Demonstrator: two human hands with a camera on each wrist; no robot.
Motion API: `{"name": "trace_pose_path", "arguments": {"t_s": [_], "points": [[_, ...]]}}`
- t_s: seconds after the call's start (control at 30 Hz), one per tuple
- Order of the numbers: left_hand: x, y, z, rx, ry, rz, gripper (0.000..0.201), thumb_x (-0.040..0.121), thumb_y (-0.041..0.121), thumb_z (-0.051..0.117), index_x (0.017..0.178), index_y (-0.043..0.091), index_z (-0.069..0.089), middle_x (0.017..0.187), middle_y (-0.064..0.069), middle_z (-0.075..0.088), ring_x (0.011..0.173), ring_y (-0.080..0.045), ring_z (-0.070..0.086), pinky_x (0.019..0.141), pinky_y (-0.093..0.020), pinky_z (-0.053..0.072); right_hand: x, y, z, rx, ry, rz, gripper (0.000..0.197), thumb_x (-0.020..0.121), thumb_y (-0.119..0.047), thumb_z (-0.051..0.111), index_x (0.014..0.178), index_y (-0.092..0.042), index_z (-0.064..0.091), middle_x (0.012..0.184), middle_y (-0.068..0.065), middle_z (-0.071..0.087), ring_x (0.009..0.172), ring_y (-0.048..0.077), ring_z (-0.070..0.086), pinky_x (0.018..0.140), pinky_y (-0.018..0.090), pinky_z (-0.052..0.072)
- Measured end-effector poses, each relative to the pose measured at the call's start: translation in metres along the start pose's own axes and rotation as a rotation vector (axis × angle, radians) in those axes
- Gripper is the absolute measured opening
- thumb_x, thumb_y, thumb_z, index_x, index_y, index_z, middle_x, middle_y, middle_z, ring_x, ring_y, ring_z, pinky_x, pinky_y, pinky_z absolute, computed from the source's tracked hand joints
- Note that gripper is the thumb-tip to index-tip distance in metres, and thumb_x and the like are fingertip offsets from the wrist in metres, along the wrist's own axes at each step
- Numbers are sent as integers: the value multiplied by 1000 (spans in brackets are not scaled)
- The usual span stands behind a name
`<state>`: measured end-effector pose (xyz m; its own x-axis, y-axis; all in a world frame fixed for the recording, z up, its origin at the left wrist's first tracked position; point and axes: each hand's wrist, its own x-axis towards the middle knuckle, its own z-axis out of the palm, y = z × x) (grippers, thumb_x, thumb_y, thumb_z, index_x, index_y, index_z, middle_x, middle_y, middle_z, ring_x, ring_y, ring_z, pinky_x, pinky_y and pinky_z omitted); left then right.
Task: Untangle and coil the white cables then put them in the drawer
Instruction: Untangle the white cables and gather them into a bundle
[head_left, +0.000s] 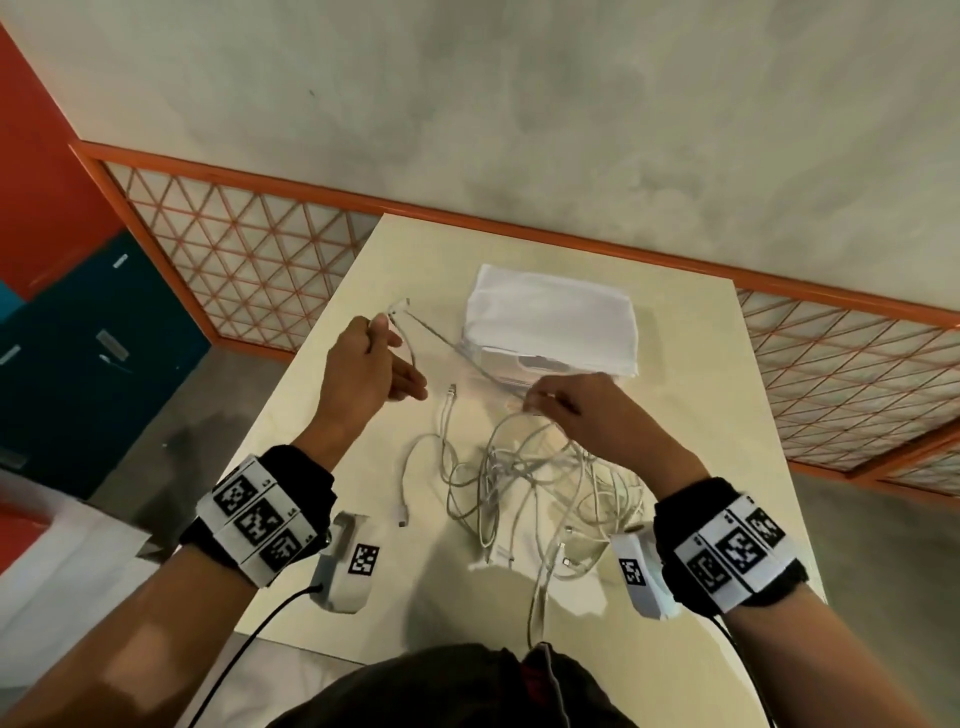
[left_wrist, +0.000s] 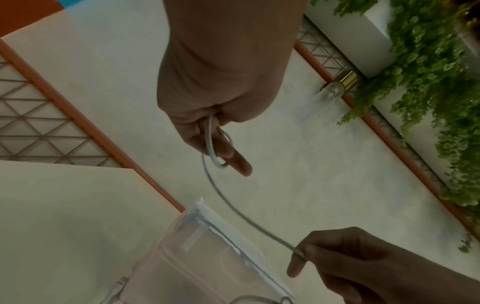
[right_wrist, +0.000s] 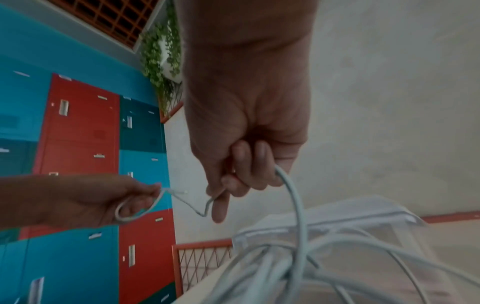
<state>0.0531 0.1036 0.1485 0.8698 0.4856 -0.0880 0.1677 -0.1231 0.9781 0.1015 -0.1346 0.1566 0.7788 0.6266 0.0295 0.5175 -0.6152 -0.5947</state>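
Observation:
A tangle of white cables lies on the pale table, close to me. One white cable stretches taut between my two hands. My left hand is raised above the table's left part and pinches a small loop of that cable near its plug end. My right hand hovers over the tangle and grips the same cable, which runs down into the heap. A clear plastic drawer box with a white top stands behind the hands.
Blue and red lockers stand to the left of the table. An orange-framed lattice fence runs behind it. The table's left edge lies under my left hand. Green plants hang by a wall.

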Motion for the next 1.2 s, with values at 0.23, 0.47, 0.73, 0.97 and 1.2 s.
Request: {"name": "trace_pose_path", "arguments": {"t_s": [0.23,0.47,0.73,0.97,1.2], "points": [[-12,7,10,-75,-164,228,23,104,26,26,88,14,38,105,-4,70,68,-21,72,36,-21,44,0,-3,8,-108,-185,91,19,93,-19,54,90,-17,73,56,-17,49,48,0,46,62,26,36],[-33,8,38,134,-620,228,31,104,19,29,85,13,53,71,0,53,63,2,55,57,-20,50,11,-30,0,141,31,-93,18,91,-28,59,84,-17,71,68,15,64,58,22,47,56,22,32],[-4,17,21,445,-349,473,29,102,16,35,86,5,57,75,5,57,74,-10,58,76,-17,43,-6,21,29,288,-82,97,22,89,-21,64,79,-20,44,65,-6,44,57,11,41,58,19,37],[11,46,2,278,-58,605,28,102,15,33,81,10,50,68,13,49,62,6,51,63,-13,41,-8,39,32,145,-249,7,14,92,-21,58,81,-26,52,76,-14,59,70,-2,51,68,11,37],[16,10,-16,636,-34,541,29,102,14,31,90,-1,53,82,-5,58,74,-19,51,67,-25,32,-7,19,17,41,178,-130,18,96,-10,45,81,-1,49,76,6,52,72,21,43,67,27,34]]}}
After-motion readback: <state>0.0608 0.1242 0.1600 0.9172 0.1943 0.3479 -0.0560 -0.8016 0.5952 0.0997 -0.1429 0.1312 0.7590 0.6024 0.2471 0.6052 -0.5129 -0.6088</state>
